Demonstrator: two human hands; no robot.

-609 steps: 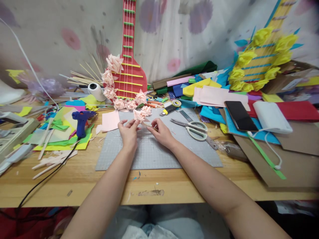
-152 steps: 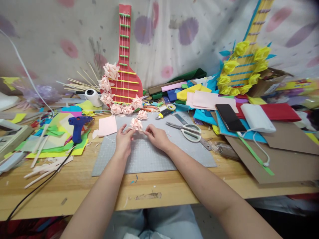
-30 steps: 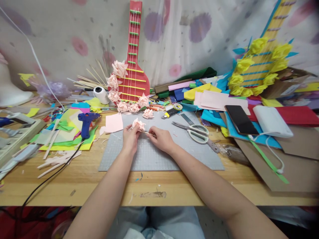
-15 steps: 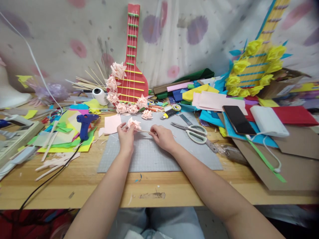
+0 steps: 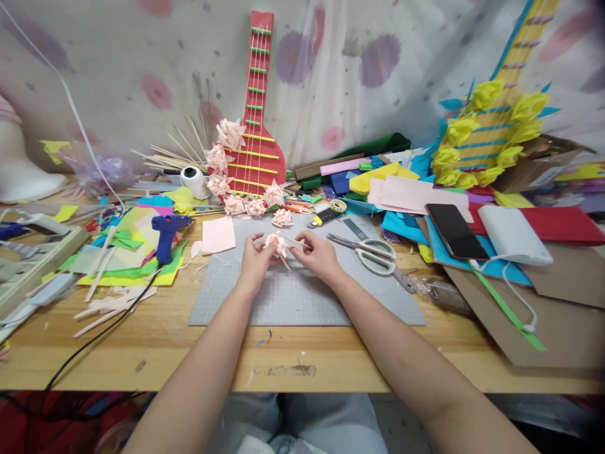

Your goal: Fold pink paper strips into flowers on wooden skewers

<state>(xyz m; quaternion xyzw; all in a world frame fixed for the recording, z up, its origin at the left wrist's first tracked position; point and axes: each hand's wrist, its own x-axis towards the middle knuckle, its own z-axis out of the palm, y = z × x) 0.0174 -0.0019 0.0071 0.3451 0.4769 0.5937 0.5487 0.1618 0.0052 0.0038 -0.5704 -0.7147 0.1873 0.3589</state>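
Observation:
My left hand (image 5: 254, 261) and my right hand (image 5: 318, 256) meet over the grey cutting mat (image 5: 302, 296). Between their fingertips is a small pink paper flower (image 5: 275, 243) with a thin strip or stick poking out of it. The left fingers pinch the flower from the left. The right fingers are closed on its right side and the strip. Another loose pink flower (image 5: 282, 217) lies on the mat just beyond. A red paper guitar (image 5: 253, 135) edged with pink flowers leans on the wall behind.
Scissors (image 5: 373, 249) lie right of my hands. A blue glue gun (image 5: 166, 234) stands on coloured paper scraps at left, its cord trailing off the wooden table edge (image 5: 302, 372). A phone (image 5: 456, 230), white box and stacked sheets fill the right. A yellow-flowered guitar (image 5: 491, 135) stands back right.
Both hands have brought the pink flower slightly right and closer together, and the flower has turned between the fingers. The view shifted a little.

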